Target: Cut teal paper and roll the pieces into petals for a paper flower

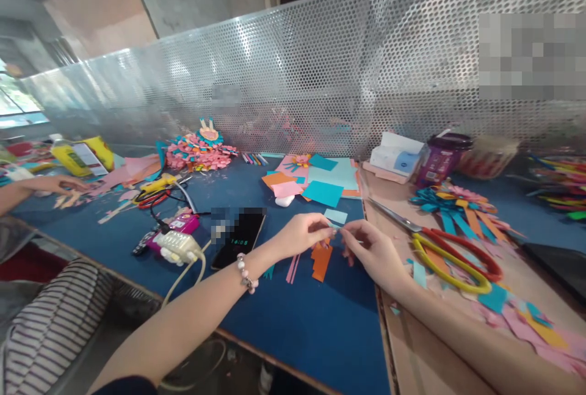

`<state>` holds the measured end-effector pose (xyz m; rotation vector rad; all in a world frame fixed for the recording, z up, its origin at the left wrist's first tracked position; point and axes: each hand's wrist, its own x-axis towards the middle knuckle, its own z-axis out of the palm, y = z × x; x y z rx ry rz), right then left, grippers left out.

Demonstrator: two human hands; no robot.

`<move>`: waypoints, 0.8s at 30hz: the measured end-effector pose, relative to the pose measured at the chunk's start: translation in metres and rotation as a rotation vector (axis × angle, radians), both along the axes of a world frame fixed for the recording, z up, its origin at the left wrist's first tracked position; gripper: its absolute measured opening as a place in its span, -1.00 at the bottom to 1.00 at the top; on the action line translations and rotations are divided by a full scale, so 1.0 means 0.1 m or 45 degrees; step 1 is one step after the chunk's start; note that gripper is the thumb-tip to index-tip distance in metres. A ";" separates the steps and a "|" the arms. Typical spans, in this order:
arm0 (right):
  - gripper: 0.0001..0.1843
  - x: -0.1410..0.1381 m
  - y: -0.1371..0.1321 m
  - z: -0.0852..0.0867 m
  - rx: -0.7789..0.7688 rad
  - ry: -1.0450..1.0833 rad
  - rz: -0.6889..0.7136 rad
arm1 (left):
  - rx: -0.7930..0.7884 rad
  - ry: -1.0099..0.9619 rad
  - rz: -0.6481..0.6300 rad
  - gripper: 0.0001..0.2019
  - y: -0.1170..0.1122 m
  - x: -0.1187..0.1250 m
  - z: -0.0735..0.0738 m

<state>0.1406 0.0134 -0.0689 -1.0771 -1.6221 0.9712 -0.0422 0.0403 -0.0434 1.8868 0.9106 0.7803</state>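
Over the blue table (302,322), my left hand (303,234) and my right hand (372,250) meet fingertip to fingertip. Both pinch a small light-blue paper strip (336,229) between them. Just below the hands lie orange strips (321,259) and thin pink strips (292,268). A bead bracelet (246,273) circles my left wrist. Large scissors with red and yellow handles (451,254) lie to the right of my right hand.
A phone (238,237), a white power strip (177,247) and a yellow glue gun (158,184) lie left. Coloured paper sheets (323,181), a tissue box (396,154) and a purple cup (442,157) stand behind. Another person's hand (59,184) works far left. A perforated metal screen (320,71) closes off the back.
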 end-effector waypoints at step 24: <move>-0.68 0.05 -0.02 0.00 -0.021 -0.169 0.088 | 0.163 0.136 0.033 -0.83 -0.14 0.03 0.12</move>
